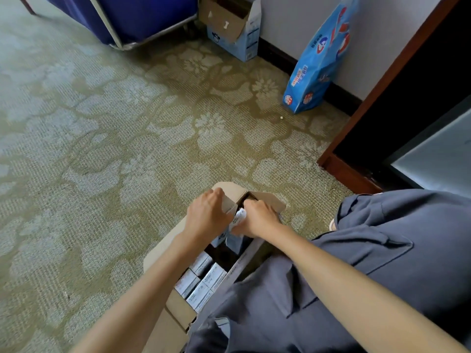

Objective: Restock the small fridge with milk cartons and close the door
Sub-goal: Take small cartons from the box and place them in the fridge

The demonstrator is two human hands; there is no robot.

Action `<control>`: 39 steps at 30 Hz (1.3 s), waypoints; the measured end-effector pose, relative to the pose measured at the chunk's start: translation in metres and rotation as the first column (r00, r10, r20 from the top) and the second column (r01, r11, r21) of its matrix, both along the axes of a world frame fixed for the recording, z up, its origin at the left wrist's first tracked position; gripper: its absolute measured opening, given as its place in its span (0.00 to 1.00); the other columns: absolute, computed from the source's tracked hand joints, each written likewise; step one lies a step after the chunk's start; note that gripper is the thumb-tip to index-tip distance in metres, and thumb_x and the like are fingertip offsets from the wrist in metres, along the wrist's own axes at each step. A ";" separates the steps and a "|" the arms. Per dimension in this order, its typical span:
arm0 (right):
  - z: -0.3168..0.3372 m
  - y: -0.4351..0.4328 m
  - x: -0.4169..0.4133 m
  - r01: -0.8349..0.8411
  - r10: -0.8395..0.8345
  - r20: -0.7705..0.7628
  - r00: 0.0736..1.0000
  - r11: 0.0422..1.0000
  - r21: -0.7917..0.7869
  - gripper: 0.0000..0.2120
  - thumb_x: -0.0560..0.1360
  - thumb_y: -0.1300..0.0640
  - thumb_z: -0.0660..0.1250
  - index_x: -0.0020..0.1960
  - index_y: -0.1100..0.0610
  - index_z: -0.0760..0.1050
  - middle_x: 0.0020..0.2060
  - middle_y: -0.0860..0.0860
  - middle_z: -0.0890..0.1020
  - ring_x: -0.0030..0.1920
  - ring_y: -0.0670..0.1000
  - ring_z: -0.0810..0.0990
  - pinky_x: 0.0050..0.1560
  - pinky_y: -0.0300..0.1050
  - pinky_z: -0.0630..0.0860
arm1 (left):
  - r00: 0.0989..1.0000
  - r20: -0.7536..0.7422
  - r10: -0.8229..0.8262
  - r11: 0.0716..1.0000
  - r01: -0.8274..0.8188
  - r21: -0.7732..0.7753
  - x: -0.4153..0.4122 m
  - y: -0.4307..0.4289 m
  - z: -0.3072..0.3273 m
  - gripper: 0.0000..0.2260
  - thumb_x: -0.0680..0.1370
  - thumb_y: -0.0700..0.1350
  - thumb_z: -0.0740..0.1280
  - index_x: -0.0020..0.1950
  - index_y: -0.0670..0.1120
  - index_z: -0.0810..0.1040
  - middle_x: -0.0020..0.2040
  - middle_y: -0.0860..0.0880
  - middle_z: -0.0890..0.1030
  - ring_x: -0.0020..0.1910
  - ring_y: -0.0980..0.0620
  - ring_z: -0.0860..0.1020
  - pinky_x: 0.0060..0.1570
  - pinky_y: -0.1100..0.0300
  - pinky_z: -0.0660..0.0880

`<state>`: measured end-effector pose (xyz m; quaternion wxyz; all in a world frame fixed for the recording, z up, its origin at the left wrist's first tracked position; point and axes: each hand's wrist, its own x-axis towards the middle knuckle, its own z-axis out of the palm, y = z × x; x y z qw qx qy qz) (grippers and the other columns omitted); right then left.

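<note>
Nearest the camera, grey trousers (369,263) fill the lower right, with both bare forearms reaching forward over them. Just left of the trousers lies an open cardboard box (178,312) on the patterned carpet (89,149), its flaps folded outward. At its near end four milk cartons (201,282) show their white tops, packed tight in two rows of two; past them the inside of the box is dark.

At the far end of the box the two hands meet. The left hand (207,216) lies palm down with its fingers curled over a carton and the edge of a flap; how firmly it grips cannot be told, since the fingertips are hidden. The right hand (261,217) is closed around the top of another carton (238,219), white with blue print, which stands higher than the packed ones and is tilted. One or two further cartons stand below the hands, partly covered by them.

Farther right, a dark opening with a red-brown wooden frame (382,80) holds the pale panel of the small fridge (438,161); whether its door is open cannot be told.

Against the far wall lean one blue plastic bag (318,64) and one opened carton case (234,29) with blue print. At the top left stands a blue cloth cart (135,19) on a metal frame.
</note>
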<state>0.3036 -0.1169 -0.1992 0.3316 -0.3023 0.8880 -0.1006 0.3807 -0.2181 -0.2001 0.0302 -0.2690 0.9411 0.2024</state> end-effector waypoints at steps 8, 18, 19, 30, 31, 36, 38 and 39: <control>0.082 0.043 -0.067 0.203 -0.249 -0.125 0.960 0.932 -0.301 0.20 0.69 0.44 0.71 0.44 0.58 0.67 0.40 0.52 0.72 0.43 0.53 0.71 0.30 0.41 0.62 | 0.970 -0.171 -0.172 0.980 0.150 -0.134 -0.065 0.010 0.083 0.20 0.76 0.54 0.65 0.63 0.45 0.73 0.57 0.46 0.76 0.54 0.47 0.76 0.46 0.58 0.71; 0.163 0.162 -0.160 0.506 -0.744 -0.204 0.636 0.602 -0.618 0.15 0.65 0.50 0.72 0.46 0.59 0.76 0.42 0.55 0.81 0.40 0.52 0.77 0.34 0.42 0.70 | 0.833 -0.313 -0.456 0.886 0.393 -0.245 -0.195 0.105 0.171 0.16 0.73 0.48 0.67 0.58 0.42 0.75 0.54 0.43 0.76 0.54 0.42 0.76 0.47 0.52 0.72; 0.167 0.176 -0.168 0.517 -0.771 -0.193 0.607 0.567 -0.641 0.14 0.66 0.51 0.72 0.46 0.59 0.75 0.42 0.55 0.81 0.39 0.52 0.78 0.33 0.43 0.70 | 0.811 -0.323 -0.487 0.871 0.424 -0.248 -0.205 0.120 0.176 0.15 0.73 0.47 0.67 0.57 0.41 0.75 0.54 0.43 0.76 0.54 0.41 0.76 0.47 0.51 0.73; 0.174 0.305 -0.226 0.560 -0.940 -0.204 0.275 0.329 -0.760 0.14 0.66 0.55 0.72 0.46 0.60 0.73 0.40 0.53 0.78 0.34 0.47 0.72 0.26 0.38 0.64 | 0.674 -0.329 -0.662 0.746 0.636 -0.199 -0.298 0.254 0.190 0.14 0.75 0.47 0.65 0.54 0.39 0.74 0.53 0.42 0.75 0.50 0.40 0.76 0.40 0.55 0.68; 0.172 0.315 -0.233 0.567 -0.953 -0.198 0.229 0.296 -0.768 0.15 0.66 0.55 0.72 0.48 0.61 0.73 0.43 0.54 0.79 0.38 0.50 0.74 0.29 0.39 0.64 | 0.668 -0.321 -0.671 0.737 0.646 -0.199 -0.307 0.263 0.189 0.13 0.75 0.46 0.65 0.54 0.38 0.74 0.53 0.41 0.75 0.50 0.39 0.76 0.40 0.55 0.68; 0.159 0.360 -0.273 0.577 -0.978 -0.201 0.063 0.200 -0.792 0.18 0.68 0.57 0.70 0.53 0.66 0.72 0.53 0.60 0.78 0.53 0.58 0.76 0.43 0.42 0.68 | 0.636 -0.247 -0.731 0.682 0.691 -0.238 -0.354 0.303 0.183 0.14 0.75 0.44 0.64 0.58 0.38 0.72 0.57 0.41 0.74 0.55 0.40 0.76 0.45 0.53 0.71; 0.154 0.373 -0.289 0.567 -0.973 -0.229 0.026 0.203 -0.798 0.18 0.70 0.58 0.69 0.56 0.66 0.71 0.56 0.61 0.76 0.55 0.59 0.75 0.44 0.41 0.67 | 0.620 -0.238 -0.748 0.663 0.711 -0.235 -0.374 0.317 0.178 0.14 0.76 0.44 0.64 0.58 0.39 0.72 0.58 0.41 0.74 0.55 0.40 0.75 0.48 0.53 0.73; 0.151 0.378 -0.296 0.566 -0.964 -0.264 0.024 0.231 -0.791 0.19 0.70 0.59 0.69 0.58 0.65 0.70 0.58 0.61 0.74 0.56 0.59 0.75 0.45 0.42 0.66 | 0.611 -0.238 -0.755 0.655 0.720 -0.230 -0.384 0.324 0.176 0.14 0.76 0.44 0.64 0.58 0.39 0.72 0.58 0.41 0.74 0.55 0.40 0.75 0.49 0.53 0.73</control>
